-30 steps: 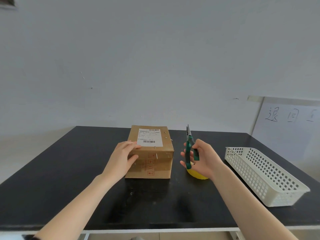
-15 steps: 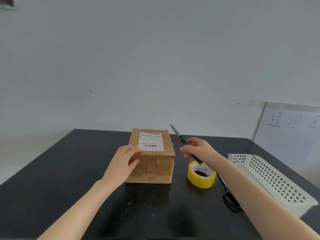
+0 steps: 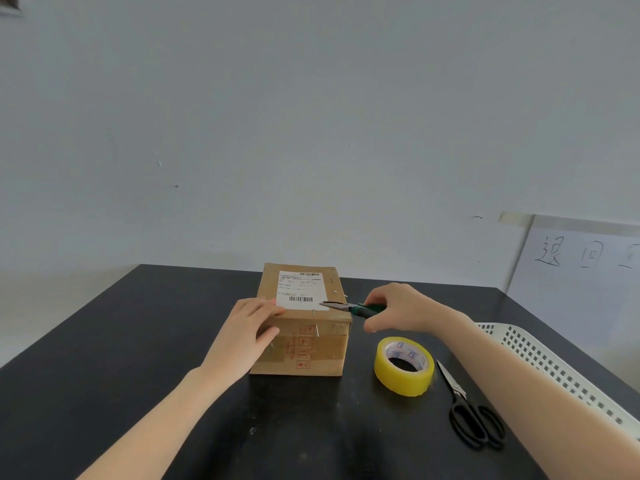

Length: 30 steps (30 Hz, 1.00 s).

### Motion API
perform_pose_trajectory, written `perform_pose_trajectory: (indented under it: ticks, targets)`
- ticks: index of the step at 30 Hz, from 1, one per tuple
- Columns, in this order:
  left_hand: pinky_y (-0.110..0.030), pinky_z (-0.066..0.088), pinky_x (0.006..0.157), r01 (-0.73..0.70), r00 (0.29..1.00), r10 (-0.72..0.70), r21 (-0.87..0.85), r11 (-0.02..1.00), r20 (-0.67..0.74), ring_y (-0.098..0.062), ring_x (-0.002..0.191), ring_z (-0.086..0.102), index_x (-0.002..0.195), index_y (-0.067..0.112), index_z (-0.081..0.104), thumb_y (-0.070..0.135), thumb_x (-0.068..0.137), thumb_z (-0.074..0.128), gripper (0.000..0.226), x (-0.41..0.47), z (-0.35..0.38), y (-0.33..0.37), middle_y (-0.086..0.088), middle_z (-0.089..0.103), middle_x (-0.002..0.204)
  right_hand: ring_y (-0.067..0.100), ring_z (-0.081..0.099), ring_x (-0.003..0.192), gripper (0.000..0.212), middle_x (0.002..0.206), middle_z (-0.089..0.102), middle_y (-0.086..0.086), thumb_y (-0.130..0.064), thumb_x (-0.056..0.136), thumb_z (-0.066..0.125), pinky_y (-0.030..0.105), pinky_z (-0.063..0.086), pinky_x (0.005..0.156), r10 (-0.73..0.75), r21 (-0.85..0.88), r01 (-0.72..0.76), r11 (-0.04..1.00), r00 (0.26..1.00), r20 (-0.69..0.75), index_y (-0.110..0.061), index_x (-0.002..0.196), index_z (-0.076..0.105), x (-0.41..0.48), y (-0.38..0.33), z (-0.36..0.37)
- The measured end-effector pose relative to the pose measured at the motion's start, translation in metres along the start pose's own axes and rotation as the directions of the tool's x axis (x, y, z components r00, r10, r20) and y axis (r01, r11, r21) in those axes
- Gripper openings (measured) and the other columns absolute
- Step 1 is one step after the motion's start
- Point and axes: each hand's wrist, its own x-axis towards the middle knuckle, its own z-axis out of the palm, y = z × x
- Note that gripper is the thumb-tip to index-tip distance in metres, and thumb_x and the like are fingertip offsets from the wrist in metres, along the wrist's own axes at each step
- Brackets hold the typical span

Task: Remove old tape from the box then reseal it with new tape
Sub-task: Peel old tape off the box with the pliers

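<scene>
Gripping green-handled pliers (image 3: 349, 307) in right grip (image 3: 401, 308), fingers curled round the handles; swung down level since half a second ago, when tilted upward, tip now over box (image 3: 304, 344) top beside label (image 3: 299, 289), contact not discernible. Resting left grip (image 3: 246, 327) on box's near-left corner as before, fingers flat on top, thumb on front face. Counted: one box, one pliers, one tape roll (image 3: 403, 379), one scissors (image 3: 467, 410), one basket (image 3: 540, 355), two grips. Box mid-surface (image 3: 138, 341), under left grip, just left of right grip. Tape roll right of box, scissors beside it, basket beyond at right.
</scene>
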Motion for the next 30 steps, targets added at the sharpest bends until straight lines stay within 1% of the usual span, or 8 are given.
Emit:
perform_pose_trajectory:
  ticks: [10, 14, 20, 26, 30]
  targets:
    - [-0.021, 0.025, 0.102, -0.038, 0.999, 0.038, 0.012, 0.999, -0.016, -0.009, 0.128, 0.038, 0.124, 0.03, 0.058, 0.029, 0.09, 0.062, 0.035, 0.005, 0.004, -0.005, 0.013, 0.051, 0.133, 0.009, 0.049, 0.069, 0.031, 0.074, 0.056, -0.004, -0.033, 0.074, 0.073, 0.021, 0.039, 0.062, 0.001, -0.087, 0.006, 0.996, 0.997, 0.075, -0.014, 0.098, 0.068, 0.021, -0.005, -0.003]
    - [-0.022, 0.026, 0.102, -0.052, 0.998, 0.052, 0.013, 0.999, -0.035, -0.01, 0.127, 0.041, 0.122, 0.029, 0.06, 0.027, 0.088, 0.064, 0.035, 0.006, 0.005, -0.007, 0.013, 0.054, 0.131, 0.01, 0.048, 0.069, 0.031, 0.074, 0.056, -0.003, -0.032, 0.076, 0.072, 0.02, 0.038, 0.061, -0.011, -0.094, 0.019, 0.995, 0.996, 0.086, -0.012, 0.1, 0.068, 0.026, -0.008, -0.001]
    - [-0.023, 0.027, 0.102, -0.08, 0.996, 0.081, 0.013, 0.997, -0.033, -0.008, 0.126, 0.039, 0.123, 0.03, 0.059, 0.027, 0.088, 0.065, 0.036, 0.007, 0.005, -0.009, 0.016, 0.053, 0.13, 0.01, 0.051, 0.068, 0.031, 0.078, 0.06, 0.001, -0.03, 0.076, 0.072, 0.019, 0.038, 0.059, -0.025, -0.085, 0.035, 0.996, 0.993, 0.117, -0.01, 0.1, 0.069, 0.027, -0.01, 0.0]
    - [-0.023, 0.027, 0.102, -0.074, 0.997, 0.074, 0.015, 0.997, -0.032, -0.008, 0.127, 0.039, 0.123, 0.031, 0.059, 0.028, 0.087, 0.065, 0.036, 0.007, 0.006, -0.01, 0.015, 0.052, 0.131, 0.009, 0.053, 0.064, 0.026, 0.068, 0.058, -0.002, -0.025, 0.077, 0.07, 0.017, 0.041, 0.059, -0.019, -0.053, 0.025, 0.998, 0.993, 0.12, -0.009, 0.097, 0.07, 0.027, -0.008, 0.0]
    - [-0.024, 0.027, 0.102, -0.069, 0.997, 0.069, 0.013, 0.998, -0.037, -0.008, 0.127, 0.038, 0.123, 0.031, 0.059, 0.027, 0.088, 0.065, 0.036, 0.007, 0.006, -0.01, 0.015, 0.052, 0.131, 0.008, 0.051, 0.061, 0.021, 0.062, 0.055, -0.004, -0.025, 0.078, 0.068, 0.017, 0.04, 0.057, -0.015, -0.011, 0.017, 1.0, 0.996, 0.091, -0.012, 0.094, 0.072, 0.025, -0.005, 0.005]
